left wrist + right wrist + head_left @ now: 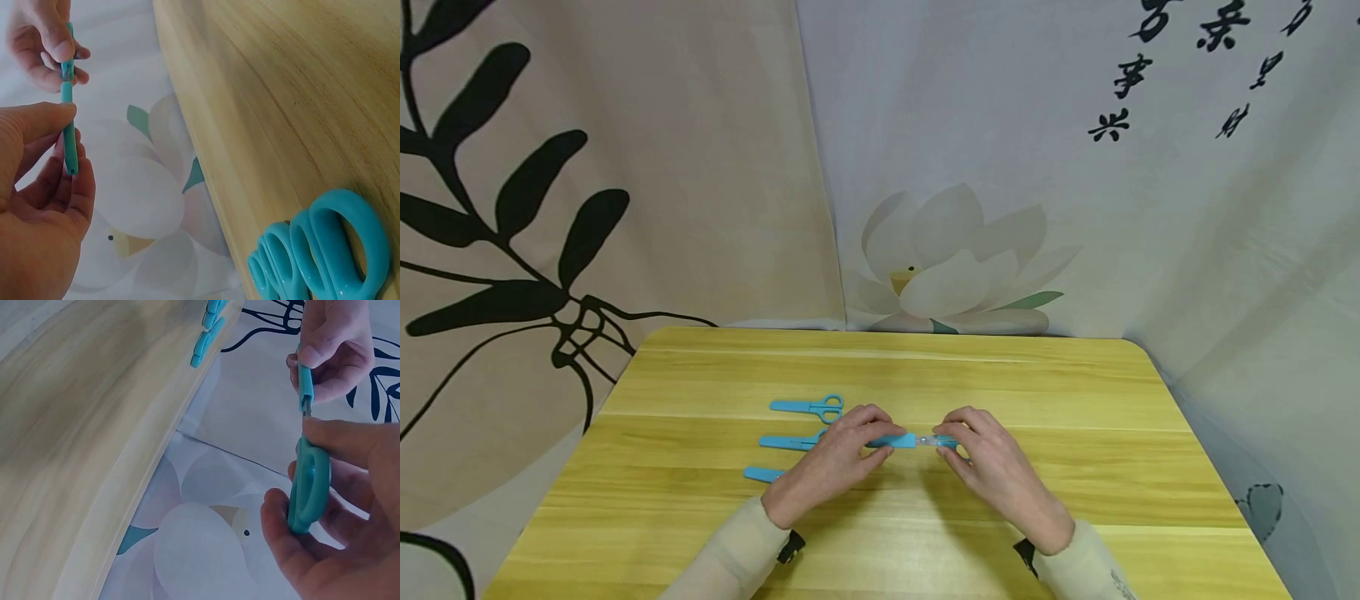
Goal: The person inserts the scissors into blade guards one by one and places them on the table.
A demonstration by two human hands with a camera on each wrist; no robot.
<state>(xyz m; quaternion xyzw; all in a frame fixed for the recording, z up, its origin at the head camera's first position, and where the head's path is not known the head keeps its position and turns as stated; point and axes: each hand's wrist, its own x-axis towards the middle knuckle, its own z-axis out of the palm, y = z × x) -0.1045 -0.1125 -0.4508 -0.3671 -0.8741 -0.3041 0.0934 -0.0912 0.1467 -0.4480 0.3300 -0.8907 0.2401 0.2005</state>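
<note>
My left hand (841, 457) pinches the blue blade cover (904, 440) between thumb and fingertips. My right hand (1000, 468) holds the blue-handled scissors (310, 481) by the finger loops. A short stretch of metal blade (927, 440) shows between the cover's mouth and the handles, and the rest of the blades is hidden inside the cover. Both hands are over the middle of the table, facing each other with the scissors in line between them.
Three more blue scissors with covers on lie in a column left of my hands: the far pair (805, 407), the middle pair (786, 442) and the near pair (763, 474), partly hidden by my left hand. The wooden table (1075, 400) meets a patterned cloth backdrop (737, 167).
</note>
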